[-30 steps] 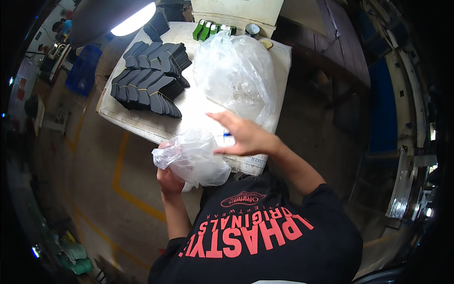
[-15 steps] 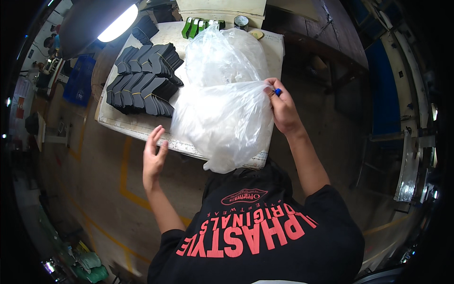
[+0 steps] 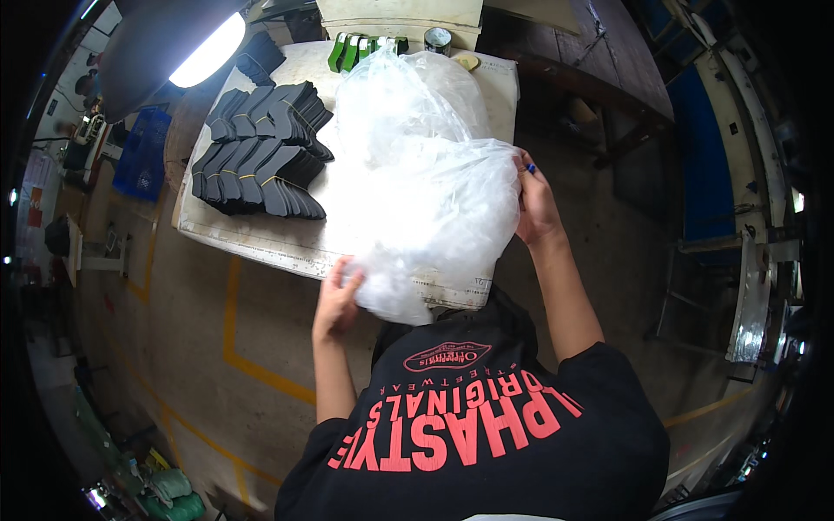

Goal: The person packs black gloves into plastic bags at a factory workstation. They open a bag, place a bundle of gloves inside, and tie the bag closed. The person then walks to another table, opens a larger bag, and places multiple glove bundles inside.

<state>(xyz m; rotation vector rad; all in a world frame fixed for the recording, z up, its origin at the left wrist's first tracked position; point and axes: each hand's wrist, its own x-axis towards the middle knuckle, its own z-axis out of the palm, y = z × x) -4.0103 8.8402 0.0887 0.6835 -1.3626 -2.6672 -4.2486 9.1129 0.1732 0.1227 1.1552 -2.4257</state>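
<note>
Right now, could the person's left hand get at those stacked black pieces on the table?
Probably yes. The left hand is at the near table edge, touching the clear plastic bag; the black pieces lie uncovered beyond it, with bare tabletop between.

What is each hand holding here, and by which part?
Both hold one clear plastic bag: the right hand grips its right edge, the left hand its lower left corner.

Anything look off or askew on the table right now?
Nothing stands out. Both hands, left and right, hold a crumpled clear bag over the table; the black bundles lie in neat overlapping rows.
</note>
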